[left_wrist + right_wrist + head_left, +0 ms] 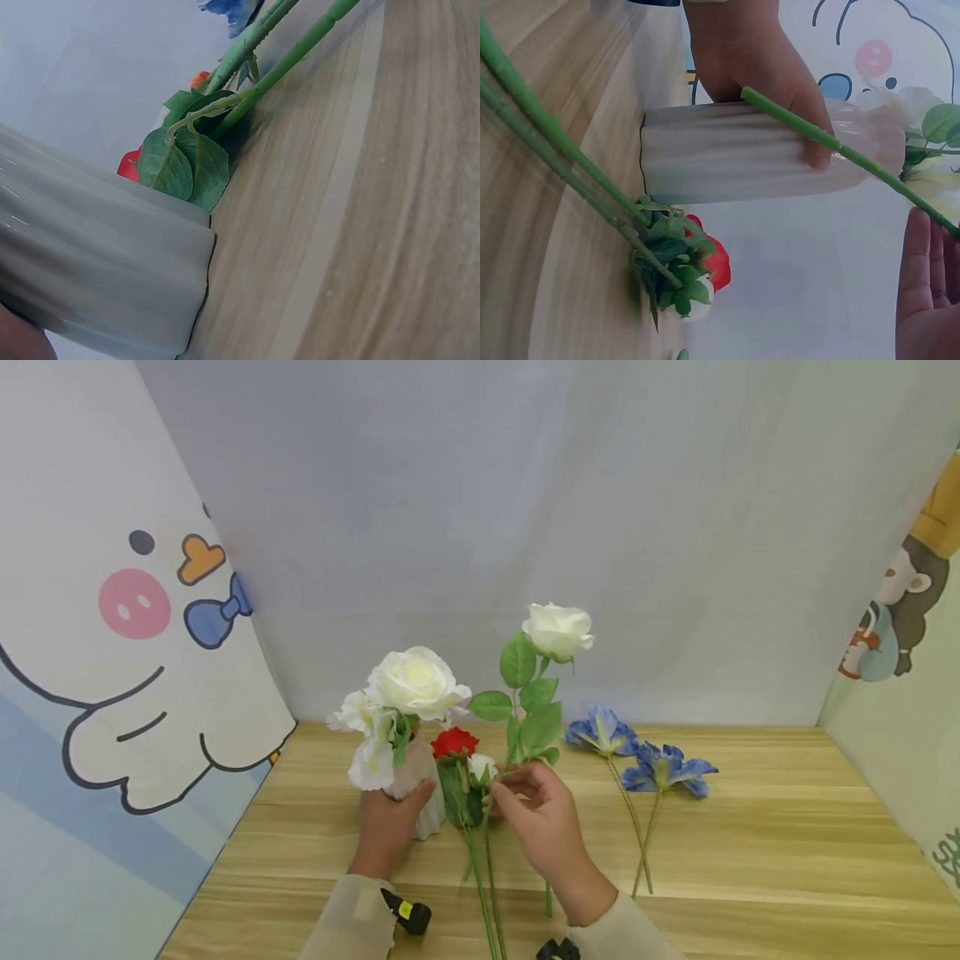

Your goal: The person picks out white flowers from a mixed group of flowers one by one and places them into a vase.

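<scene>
My left hand grips a white fluted vase, its thumb across the side. The vase stands upright on the wooden table and holds white flowers, with a large white rose on top. Between thumb and fingers, my right hand pinches the green stem of another white rose with leaves, its bloom raised to the right of the vase. In the right wrist view, the cut end of that stem crosses in front of the vase, near its upper half.
Beside the vase lie a red rose and a smaller white rose, stems toward me. Two blue flowers with crossed stems lie farther right on the table. A pale curtain hangs behind, with cartoon-printed sheets at both sides.
</scene>
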A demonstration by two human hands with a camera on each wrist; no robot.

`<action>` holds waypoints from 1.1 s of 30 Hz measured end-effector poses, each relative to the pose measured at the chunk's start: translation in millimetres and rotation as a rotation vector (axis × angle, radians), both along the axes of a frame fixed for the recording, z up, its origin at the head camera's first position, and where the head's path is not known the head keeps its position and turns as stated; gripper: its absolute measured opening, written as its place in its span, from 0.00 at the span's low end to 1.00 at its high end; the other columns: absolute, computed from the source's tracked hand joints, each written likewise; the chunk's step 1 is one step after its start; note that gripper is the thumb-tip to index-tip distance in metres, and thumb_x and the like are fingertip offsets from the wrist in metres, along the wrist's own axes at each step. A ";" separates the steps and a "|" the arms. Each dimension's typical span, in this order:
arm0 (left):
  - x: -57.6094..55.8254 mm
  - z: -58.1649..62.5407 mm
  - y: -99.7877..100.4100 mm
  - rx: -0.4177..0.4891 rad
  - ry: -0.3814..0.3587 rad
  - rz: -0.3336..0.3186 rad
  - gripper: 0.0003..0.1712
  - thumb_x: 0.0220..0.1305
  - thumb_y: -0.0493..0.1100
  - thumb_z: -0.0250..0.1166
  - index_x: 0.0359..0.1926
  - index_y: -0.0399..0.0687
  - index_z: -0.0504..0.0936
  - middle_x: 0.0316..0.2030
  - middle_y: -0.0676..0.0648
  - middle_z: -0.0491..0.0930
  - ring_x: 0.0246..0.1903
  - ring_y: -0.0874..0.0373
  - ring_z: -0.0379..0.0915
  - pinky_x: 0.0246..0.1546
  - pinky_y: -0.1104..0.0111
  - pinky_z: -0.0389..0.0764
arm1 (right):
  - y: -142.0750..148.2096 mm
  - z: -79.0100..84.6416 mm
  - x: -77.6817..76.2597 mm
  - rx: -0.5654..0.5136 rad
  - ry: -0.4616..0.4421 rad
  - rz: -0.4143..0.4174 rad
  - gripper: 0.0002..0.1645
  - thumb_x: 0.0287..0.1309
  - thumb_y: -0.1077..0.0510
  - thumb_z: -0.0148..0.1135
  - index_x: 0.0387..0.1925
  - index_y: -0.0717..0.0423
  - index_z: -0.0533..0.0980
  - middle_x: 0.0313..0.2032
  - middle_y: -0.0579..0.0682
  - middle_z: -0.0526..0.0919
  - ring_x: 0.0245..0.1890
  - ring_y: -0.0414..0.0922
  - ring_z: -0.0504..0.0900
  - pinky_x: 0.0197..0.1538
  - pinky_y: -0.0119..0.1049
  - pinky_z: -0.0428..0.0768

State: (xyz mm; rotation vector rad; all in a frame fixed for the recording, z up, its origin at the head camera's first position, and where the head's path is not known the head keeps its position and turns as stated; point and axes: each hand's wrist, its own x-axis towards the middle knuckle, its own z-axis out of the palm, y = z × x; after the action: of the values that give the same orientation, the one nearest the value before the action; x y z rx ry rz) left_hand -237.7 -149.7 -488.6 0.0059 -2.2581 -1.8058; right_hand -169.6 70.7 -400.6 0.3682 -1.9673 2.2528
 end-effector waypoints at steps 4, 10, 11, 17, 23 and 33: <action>0.3 -0.3 0.6 0.012 0.004 -0.002 0.40 0.46 0.60 0.73 0.59 0.60 0.65 0.50 0.51 0.72 0.49 0.54 0.70 0.49 0.56 0.71 | -3.3 3.3 -0.6 -0.019 0.018 0.009 0.11 0.62 0.68 0.56 0.45 0.69 0.70 0.44 0.62 0.76 0.40 0.61 0.78 0.40 0.48 0.80; 0.8 -0.5 1.1 0.004 -0.006 0.010 0.40 0.46 0.61 0.73 0.58 0.59 0.66 0.49 0.51 0.73 0.47 0.56 0.72 0.47 0.57 0.72 | -6.9 -1.5 -7.6 -0.047 0.089 0.003 0.11 0.62 0.67 0.56 0.46 0.65 0.69 0.44 0.64 0.74 0.39 0.61 0.77 0.39 0.46 0.80; 0.7 -0.7 1.3 0.001 -0.007 0.011 0.39 0.46 0.61 0.73 0.57 0.59 0.66 0.49 0.51 0.73 0.47 0.56 0.72 0.47 0.57 0.73 | -7.4 -2.9 -10.0 -0.050 0.106 -0.003 0.12 0.62 0.67 0.56 0.46 0.64 0.69 0.44 0.64 0.74 0.38 0.60 0.78 0.39 0.46 0.80; 1.3 -0.3 1.7 0.012 -0.013 0.012 0.39 0.46 0.60 0.73 0.57 0.57 0.67 0.48 0.50 0.74 0.46 0.55 0.73 0.46 0.57 0.73 | -8.4 -2.3 -23.2 -0.081 0.166 -0.008 0.14 0.62 0.66 0.57 0.48 0.64 0.68 0.43 0.62 0.75 0.40 0.60 0.79 0.41 0.46 0.80; -0.2 -2.0 0.7 0.019 -0.015 0.008 0.39 0.46 0.61 0.73 0.57 0.59 0.67 0.49 0.51 0.73 0.47 0.55 0.72 0.47 0.57 0.72 | -10.2 10.7 -32.0 -0.092 0.218 -0.032 0.13 0.61 0.68 0.57 0.46 0.64 0.68 0.44 0.60 0.74 0.41 0.58 0.78 0.41 0.47 0.80; -0.8 -4.2 0.6 0.026 0.011 0.002 0.38 0.46 0.60 0.73 0.57 0.60 0.67 0.48 0.51 0.73 0.46 0.56 0.72 0.47 0.57 0.72 | -12.8 24.4 -39.1 -0.127 0.244 -0.064 0.13 0.60 0.68 0.58 0.46 0.65 0.68 0.43 0.61 0.74 0.41 0.58 0.78 0.40 0.45 0.81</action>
State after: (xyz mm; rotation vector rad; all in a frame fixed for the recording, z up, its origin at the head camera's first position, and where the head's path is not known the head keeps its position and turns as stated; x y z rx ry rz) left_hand -238.5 -149.1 -492.8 0.0023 -2.2263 -1.8290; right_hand -208.7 57.9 -376.2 0.5289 -1.6840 2.1631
